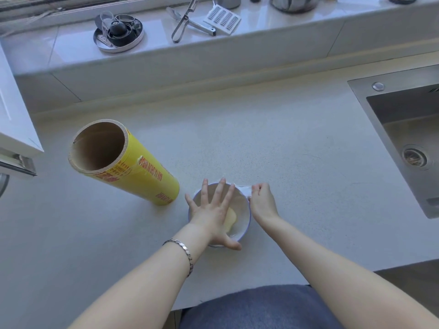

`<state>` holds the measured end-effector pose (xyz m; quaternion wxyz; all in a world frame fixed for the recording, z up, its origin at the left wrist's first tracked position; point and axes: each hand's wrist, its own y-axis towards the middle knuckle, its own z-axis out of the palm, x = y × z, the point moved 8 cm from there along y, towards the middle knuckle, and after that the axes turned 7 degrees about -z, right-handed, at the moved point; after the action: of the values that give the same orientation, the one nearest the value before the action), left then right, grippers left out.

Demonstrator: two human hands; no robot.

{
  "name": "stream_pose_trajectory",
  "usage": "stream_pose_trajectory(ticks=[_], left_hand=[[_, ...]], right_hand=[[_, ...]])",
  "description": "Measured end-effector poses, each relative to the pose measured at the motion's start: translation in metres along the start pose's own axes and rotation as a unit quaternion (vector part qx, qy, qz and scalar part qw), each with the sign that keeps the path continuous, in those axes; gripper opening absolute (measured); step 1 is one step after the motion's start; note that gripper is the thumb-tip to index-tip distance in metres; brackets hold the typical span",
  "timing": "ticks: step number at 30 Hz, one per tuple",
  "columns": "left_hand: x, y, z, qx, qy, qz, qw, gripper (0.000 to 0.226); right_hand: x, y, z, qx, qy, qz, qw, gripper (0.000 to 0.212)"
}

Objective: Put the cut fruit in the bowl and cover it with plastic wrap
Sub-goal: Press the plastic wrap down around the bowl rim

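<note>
A small white bowl with a blue rim stands on the pale counter near the front edge. Pale yellow cut fruit lies inside it, seen through clear plastic wrap stretched over the top. My left hand lies flat on the wrap over the bowl, fingers spread. My right hand pinches a bunched edge of the wrap at the bowl's far right rim. A big yellow roll of plastic wrap stands upright just left of the bowl.
A steel sink is set into the counter at the right. The raised ledge behind holds a round metal tin of small parts, tongs, a grater and a pot. A white cabinet edge juts in at the left.
</note>
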<state>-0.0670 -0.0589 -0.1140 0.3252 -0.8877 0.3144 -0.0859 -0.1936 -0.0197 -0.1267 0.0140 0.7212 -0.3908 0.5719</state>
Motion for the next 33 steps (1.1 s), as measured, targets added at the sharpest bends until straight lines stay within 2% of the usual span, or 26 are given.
stream_pose_trajectory(ticks=[3, 7, 12, 15, 20, 24, 26, 29, 31, 33], left_hand=[[-0.002, 0.000, -0.001, 0.003, -0.006, -0.004, 1.000, 0.136], [-0.003, 0.002, -0.001, 0.003, -0.004, -0.002, 1.000, 0.135], [-0.007, 0.003, -0.005, -0.008, -0.023, -0.008, 1.000, 0.134], [-0.006, 0.005, -0.005, -0.017, -0.038, -0.027, 0.999, 0.135], [0.003, 0.009, -0.013, -0.030, -0.146, -0.141, 0.979, 0.136], [0.005, 0.011, -0.022, -0.032, -0.238, -0.201, 0.950, 0.140], [0.007, 0.011, -0.028, -0.030, -0.222, -0.183, 0.957, 0.142], [0.002, 0.010, -0.032, -0.044, -0.061, -0.051, 0.996, 0.144], [0.000, 0.008, -0.024, -0.029, 0.039, 0.022, 0.999, 0.146], [-0.001, 0.008, -0.020, -0.030, 0.081, 0.051, 0.995, 0.147]], right_hand=[[0.012, -0.004, -0.003, -0.002, -0.021, -0.068, 0.997, 0.015], [0.001, 0.003, -0.008, -0.004, -0.044, -0.074, 0.996, 0.016], [-0.020, 0.024, 0.000, 0.005, -0.037, -0.013, 0.999, 0.014], [-0.027, 0.030, 0.008, 0.050, -0.007, 0.046, 0.998, 0.020], [-0.035, 0.019, 0.019, 0.127, 0.152, 0.119, 0.973, 0.040], [-0.034, 0.011, 0.022, 0.162, 0.178, 0.110, 0.964, 0.030], [-0.030, 0.014, 0.019, 0.145, 0.180, 0.103, 0.967, 0.021], [-0.027, 0.022, 0.013, 0.124, 0.171, 0.105, 0.972, 0.012], [-0.027, 0.023, 0.012, 0.129, 0.154, 0.119, 0.972, 0.011], [-0.026, 0.024, 0.014, 0.142, 0.133, 0.119, 0.974, 0.019]])
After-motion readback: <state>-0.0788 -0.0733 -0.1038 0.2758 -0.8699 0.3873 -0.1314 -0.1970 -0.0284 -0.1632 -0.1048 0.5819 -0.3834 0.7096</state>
